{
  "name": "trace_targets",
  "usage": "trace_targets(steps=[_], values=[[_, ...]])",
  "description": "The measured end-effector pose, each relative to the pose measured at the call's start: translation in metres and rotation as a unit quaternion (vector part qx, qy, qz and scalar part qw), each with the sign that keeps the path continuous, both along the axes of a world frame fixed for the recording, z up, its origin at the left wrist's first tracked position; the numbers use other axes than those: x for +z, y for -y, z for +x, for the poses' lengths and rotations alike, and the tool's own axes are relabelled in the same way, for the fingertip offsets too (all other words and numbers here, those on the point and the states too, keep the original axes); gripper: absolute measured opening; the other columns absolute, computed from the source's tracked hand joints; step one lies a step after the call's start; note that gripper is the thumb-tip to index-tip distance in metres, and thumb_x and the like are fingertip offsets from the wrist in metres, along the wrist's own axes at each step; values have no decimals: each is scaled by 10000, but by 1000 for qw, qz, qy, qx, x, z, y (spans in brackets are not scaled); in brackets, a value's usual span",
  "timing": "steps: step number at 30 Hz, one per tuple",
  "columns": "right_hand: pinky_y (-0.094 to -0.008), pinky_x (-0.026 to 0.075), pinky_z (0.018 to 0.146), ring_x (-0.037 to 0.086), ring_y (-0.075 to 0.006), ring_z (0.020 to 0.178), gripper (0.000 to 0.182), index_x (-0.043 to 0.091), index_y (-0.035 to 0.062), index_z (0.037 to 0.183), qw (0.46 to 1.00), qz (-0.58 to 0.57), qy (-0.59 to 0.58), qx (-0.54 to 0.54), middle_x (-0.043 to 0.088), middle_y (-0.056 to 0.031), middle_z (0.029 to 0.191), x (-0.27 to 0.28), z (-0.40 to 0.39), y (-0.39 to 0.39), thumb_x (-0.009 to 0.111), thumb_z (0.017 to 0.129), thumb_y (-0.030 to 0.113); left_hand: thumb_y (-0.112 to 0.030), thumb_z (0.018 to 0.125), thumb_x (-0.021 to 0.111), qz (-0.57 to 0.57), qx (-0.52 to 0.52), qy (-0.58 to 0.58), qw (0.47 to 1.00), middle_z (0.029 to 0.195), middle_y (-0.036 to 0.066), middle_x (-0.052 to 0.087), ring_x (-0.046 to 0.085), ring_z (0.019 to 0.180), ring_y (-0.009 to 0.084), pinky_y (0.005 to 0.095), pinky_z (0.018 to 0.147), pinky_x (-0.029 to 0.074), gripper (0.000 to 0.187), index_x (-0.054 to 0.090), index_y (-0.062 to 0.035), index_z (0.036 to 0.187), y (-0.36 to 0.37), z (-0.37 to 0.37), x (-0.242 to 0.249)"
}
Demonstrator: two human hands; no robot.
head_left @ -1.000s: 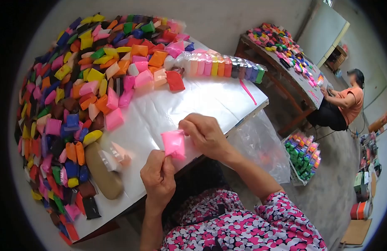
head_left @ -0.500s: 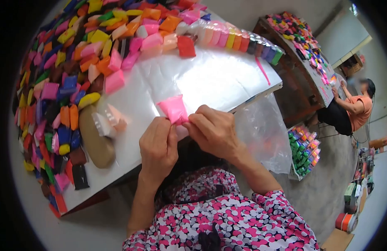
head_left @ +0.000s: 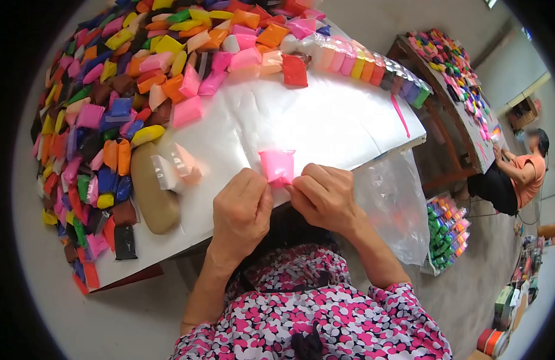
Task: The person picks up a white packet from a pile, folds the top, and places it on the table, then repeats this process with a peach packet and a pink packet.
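Note:
A small pink packet point(head_left: 277, 165), shiny and plump, is held over the table's near edge. My left hand point(head_left: 244, 207) pinches its lower left corner, fingers curled inward. On the other side, my right hand point(head_left: 323, 195) grips the lower right corner between thumb and forefinger. Left of my hands lie two clear-wrapped packets, one white point(head_left: 164, 172) and one peach point(head_left: 186, 163). Beside them rests a flat, brownish oval object point(head_left: 152, 189). What the packet contains cannot be seen.
Many coloured packets point(head_left: 103, 120) heap along the table's left and far sides. A clear-wrapped row of coloured packets point(head_left: 364, 63) lies at the far right, near a pink strip point(head_left: 400, 114). A plastic bag point(head_left: 391, 204) hangs off the edge. Another person point(head_left: 520, 174) sits at a second table.
The view has shifted, so the table and packets appear further right. Both hands still pinch the pink packet, which now looks more upright and squared to me.

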State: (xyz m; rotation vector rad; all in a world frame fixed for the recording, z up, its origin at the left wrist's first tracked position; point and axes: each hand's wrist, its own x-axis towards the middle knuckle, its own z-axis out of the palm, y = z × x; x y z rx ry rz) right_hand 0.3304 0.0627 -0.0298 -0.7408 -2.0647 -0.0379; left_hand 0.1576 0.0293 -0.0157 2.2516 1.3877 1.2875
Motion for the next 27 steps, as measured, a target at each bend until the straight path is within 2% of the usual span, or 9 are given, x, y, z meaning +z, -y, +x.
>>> trace_targets(steps=[4, 7, 16, 20, 23, 27], values=[[-339, 409, 464, 502, -215, 509, 188, 473, 77, 665, 1000, -7, -7, 21, 431, -54, 628, 0, 4, -1, 654, 690, 36, 42, 767, 607, 46, 2, -36, 998, 687, 129, 460, 507, 622, 325, 422, 554, 413, 134, 487, -10, 739, 0, 1, 0], [-340, 411, 466, 505, -216, 512, 186, 473, 78, 674, 1000, -20, 3, 21, 434, -56, 633, 3, 5, -1, 653, 697, 39, 53, 784, 587, 45, -14, -37, 998, 665, 131, 430, 460, 562, 314, 410, 508, 357, 114, 487, -1, 771, -1, -1, -1], [-337, 414, 463, 515, -210, 516, 225, 456, 76, 687, 999, -37, 20, 22, 440, -56, 645, 2, 7, -2, 680, 704, 72, 50, 758, 583, 5, -14, -24, 1000, 680, 127, 442, 468, 593, 312, 417, 524, 363, 127, 469, -6, 760, -2, -1, -1], [-336, 408, 460, 509, -208, 513, 212, 467, 75, 692, 998, -61, 17, 23, 436, -54, 644, 3, 7, -2, 679, 690, 67, -27, 762, 628, -33, -15, -40, 999, 689, 111, 459, 500, 612, 305, 422, 546, 399, 155, 475, -37, 736, -2, -3, -1], [-333, 408, 457, 506, -203, 507, 209, 470, 77, 687, 997, -68, 16, 14, 440, -53, 643, 2, 6, -2, 679, 681, 68, 38, 747, 598, -36, -26, -14, 999, 677, 111, 464, 478, 577, 296, 400, 503, 369, 130, 482, -19, 760, -5, -3, 0], [-332, 398, 447, 498, -206, 493, 198, 500, 76, 699, 997, -76, 27, -5, 442, -50, 633, 1, 7, -6, 693, 657, 83, 23, 735, 614, -26, -27, 0, 999, 690, 111, 477, 497, 589, 298, 402, 508, 394, 134, 500, -22, 790, -10, 0, 1]])
